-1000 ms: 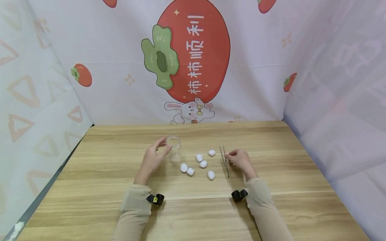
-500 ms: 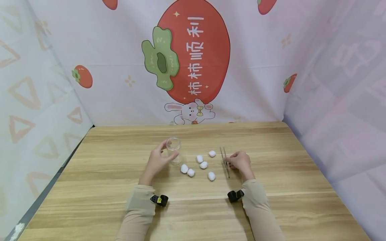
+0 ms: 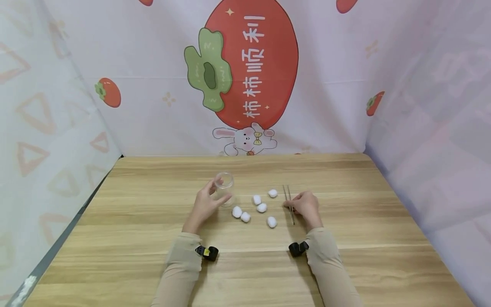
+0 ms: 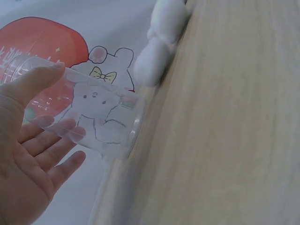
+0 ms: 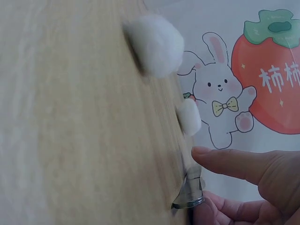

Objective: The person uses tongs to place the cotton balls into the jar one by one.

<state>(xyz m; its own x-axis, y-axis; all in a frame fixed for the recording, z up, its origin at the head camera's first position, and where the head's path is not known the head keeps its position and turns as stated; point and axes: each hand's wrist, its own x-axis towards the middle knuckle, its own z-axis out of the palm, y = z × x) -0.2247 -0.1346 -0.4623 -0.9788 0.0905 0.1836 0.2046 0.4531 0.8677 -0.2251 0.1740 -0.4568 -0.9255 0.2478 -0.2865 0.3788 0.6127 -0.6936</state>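
A clear, lidless plastic jar (image 3: 225,187) stands upright on the table in the head view. My left hand (image 3: 206,204) holds it from the left, thumb on the near side and fingers behind; the left wrist view shows the thumb (image 4: 40,80) across the jar's wall. Metal tweezers (image 3: 293,215) lie to the right, their two arms spread toward the back. My right hand (image 3: 305,204) has its thumb and fingers around them. In the right wrist view the tweezers (image 5: 189,190) are partly seen between thumb and fingers.
Several white cotton balls lie between the hands: a pair (image 3: 237,212) near the jar, another pair (image 3: 261,207) in the middle, one ball (image 3: 272,193) farther back and one (image 3: 272,222) closer. A printed cloth (image 3: 153,119) hangs behind the wooden table (image 3: 253,273).
My left hand has shifted right around the jar, its thumb dropping from near the rim to lower on the wall. My right hand has edged left over the tweezers. Cotton balls stay put.
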